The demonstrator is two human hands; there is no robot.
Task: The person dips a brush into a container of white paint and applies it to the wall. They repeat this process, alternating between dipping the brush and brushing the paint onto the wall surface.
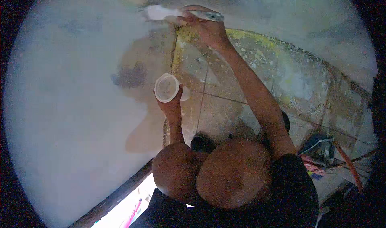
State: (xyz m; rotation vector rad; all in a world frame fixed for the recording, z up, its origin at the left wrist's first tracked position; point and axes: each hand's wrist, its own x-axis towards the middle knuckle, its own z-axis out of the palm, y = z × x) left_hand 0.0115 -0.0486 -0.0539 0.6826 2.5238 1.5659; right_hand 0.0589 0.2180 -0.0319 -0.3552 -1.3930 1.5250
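Observation:
My right hand [207, 29] is stretched far forward, its fingers closed around a paintbrush [160, 13]. The brush's white head points left against the pale wall [68, 87], and its speckled handle sticks out to the right past my fingers. Lower down and nearer my body, my left hand [171, 106] grips a whitish plastic cup [167, 88] from below. The cup's round mouth faces up toward me. Its inside looks pale, but I cannot make out what it contains. A dark patch [130, 75] marks the wall left of the cup.
Below lies a tiled floor [217, 111] spattered with pale and yellowish spots, bordered by wall at left and far side. At the right are a metal frame [327, 145], an orange hose-like strip [349, 163] and a pinkish cloth-like item [311, 165]. A bright opening [124, 208] shows at lower left.

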